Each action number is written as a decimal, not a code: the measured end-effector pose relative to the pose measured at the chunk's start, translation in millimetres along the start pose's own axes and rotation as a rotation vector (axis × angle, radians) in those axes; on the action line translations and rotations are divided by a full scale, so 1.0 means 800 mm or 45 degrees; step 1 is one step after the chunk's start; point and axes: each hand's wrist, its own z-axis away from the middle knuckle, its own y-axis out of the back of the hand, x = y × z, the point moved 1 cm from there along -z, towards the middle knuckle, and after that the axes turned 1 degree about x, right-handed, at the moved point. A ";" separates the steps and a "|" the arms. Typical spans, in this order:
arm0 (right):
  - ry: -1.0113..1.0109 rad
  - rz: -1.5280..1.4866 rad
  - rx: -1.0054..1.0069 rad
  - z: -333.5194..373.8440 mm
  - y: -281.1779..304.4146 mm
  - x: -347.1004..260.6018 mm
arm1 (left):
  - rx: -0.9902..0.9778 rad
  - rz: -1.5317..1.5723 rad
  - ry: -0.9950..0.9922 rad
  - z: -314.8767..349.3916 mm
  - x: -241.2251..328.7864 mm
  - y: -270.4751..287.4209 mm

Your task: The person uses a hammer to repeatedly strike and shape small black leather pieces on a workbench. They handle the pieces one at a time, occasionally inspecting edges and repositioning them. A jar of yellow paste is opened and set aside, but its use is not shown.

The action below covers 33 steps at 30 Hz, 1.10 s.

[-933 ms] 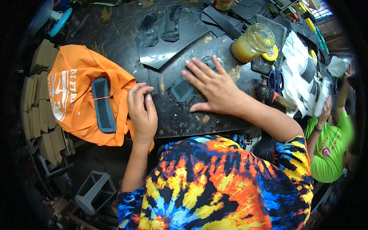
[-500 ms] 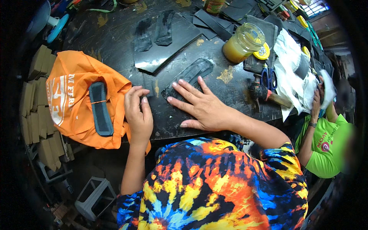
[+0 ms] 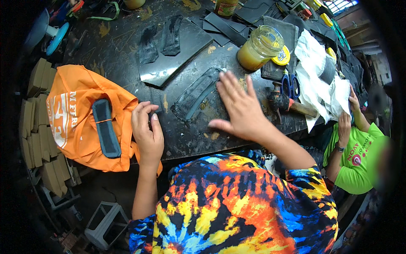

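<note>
A long dark strip (image 3: 186,100) with one rounded end lies flat on the black table, with a smooth grey-black band along its near edge. Just right of this strip is my right hand (image 3: 243,106), palm down with fingers stretched and thumb spread, holding nothing. My left hand (image 3: 147,134) rests at the table's front edge beside the orange cloth (image 3: 80,139); its fingers are loosely bent and apart, with nothing visible in them. On that cloth lies a bundle of dark strips (image 3: 106,131) bound by an orange rubber band.
Farther back, a shiny slab (image 3: 173,70) bears two dark strips (image 3: 171,36). A jar of yellowish liquid (image 3: 259,48), blue-handled scissors (image 3: 290,86), a hammer (image 3: 302,108) and white paper (image 3: 311,53) sit at right. Another person in a green shirt (image 3: 353,158) works at far right.
My right hand has moved right, off the dark strip, uncovering it and the smooth band along its edge. The left hand stays nearly in place. The other person's hands have shifted at the white paper.
</note>
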 end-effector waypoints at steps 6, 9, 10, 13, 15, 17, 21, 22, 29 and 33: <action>0.067 0.030 0.062 -0.023 -0.014 0.031 | -0.037 -0.097 0.003 0.002 0.002 0.010; 0.172 0.008 0.050 -0.018 -0.022 0.009 | -0.044 -0.107 0.011 0.002 -0.001 0.012; 0.181 0.003 -0.007 -0.016 -0.023 0.000 | -0.042 -0.105 0.010 0.002 -0.003 0.010; 0.278 -0.061 -0.040 -0.014 -0.018 -0.025 | -0.034 -0.136 -0.031 0.002 -0.007 0.008; 0.341 -0.100 -0.053 -0.014 -0.014 -0.039 | -0.027 -0.139 -0.043 0.003 -0.008 0.008; 0.402 -0.146 -0.078 -0.014 -0.014 -0.048 | -0.027 -0.127 -0.034 0.004 -0.009 0.007; 0.490 -0.236 -0.099 -0.010 -0.016 -0.066 | -0.028 -0.130 -0.035 0.005 -0.008 0.008; 0.487 -0.254 -0.096 -0.009 -0.015 -0.070 | -0.027 -0.130 -0.039 0.005 -0.008 0.008; 0.279 -0.807 -0.191 -0.009 0.031 -0.020 | 0.001 0.011 -0.049 0.005 -0.004 0.014; -0.138 -0.315 0.035 -0.016 0.026 0.010 | 0.018 0.199 0.017 -0.005 0.008 0.018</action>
